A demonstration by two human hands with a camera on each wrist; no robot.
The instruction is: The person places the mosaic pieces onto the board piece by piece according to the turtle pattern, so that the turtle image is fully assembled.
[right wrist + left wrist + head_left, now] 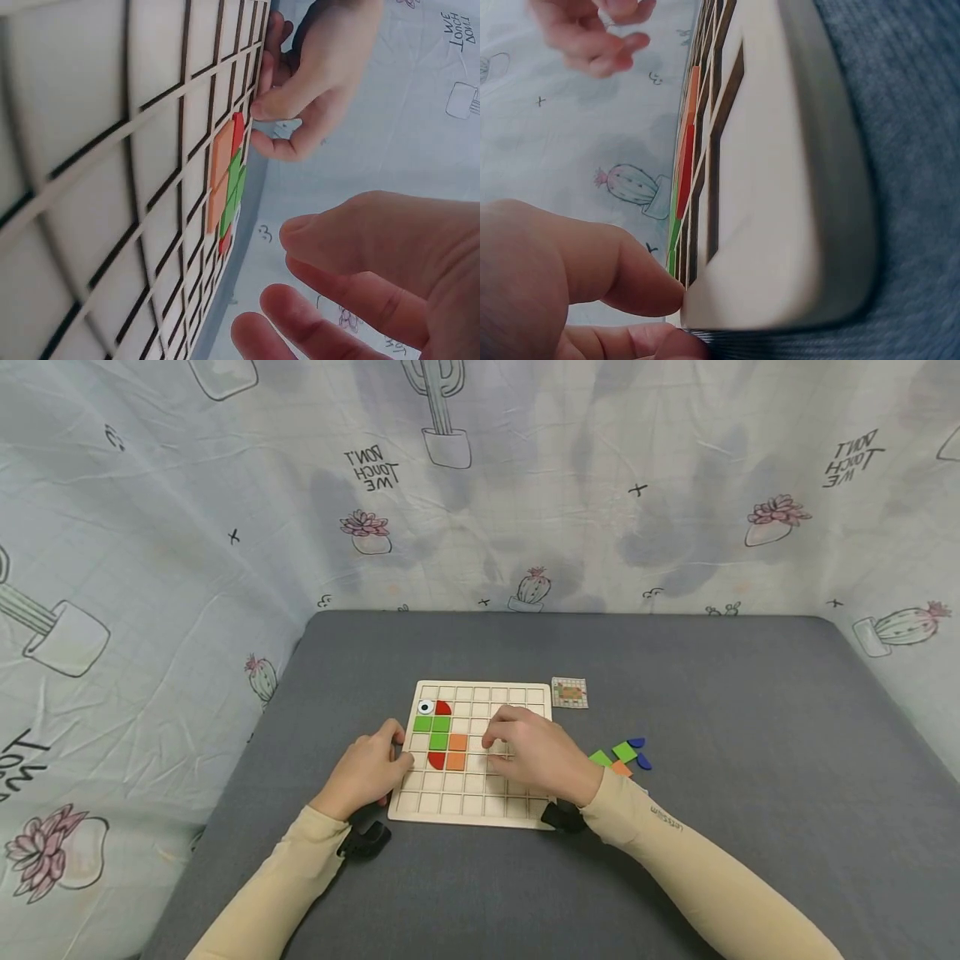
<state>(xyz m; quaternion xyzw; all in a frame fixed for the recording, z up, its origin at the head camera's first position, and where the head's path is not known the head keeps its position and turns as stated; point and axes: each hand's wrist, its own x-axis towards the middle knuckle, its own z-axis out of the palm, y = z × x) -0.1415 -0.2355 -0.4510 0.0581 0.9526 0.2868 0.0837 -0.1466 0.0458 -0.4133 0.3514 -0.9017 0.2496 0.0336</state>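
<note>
A pale wooden grid board (480, 806) lies on the table. On its left half sit green squares (423, 723), orange squares (456, 761), red quarter-round pieces (443, 708) and a round eye piece (426, 707). My left hand (366, 774) holds the board's left edge, thumb and forefinger against it, the other fingers curled in beside it. Over the right half hovers my right hand (536, 752), fingers loosely bent; in the right wrist view its thumb (322, 229) and fingers are spread, nothing visible between them.
A small pattern card (570, 692) lies by the board's upper right corner. Loose pieces lie right of the board: green squares (624, 752), an orange square (621, 768) and blue rounded pieces (643, 762). A printed cloth (525, 485) hangs behind the grey table (720, 710).
</note>
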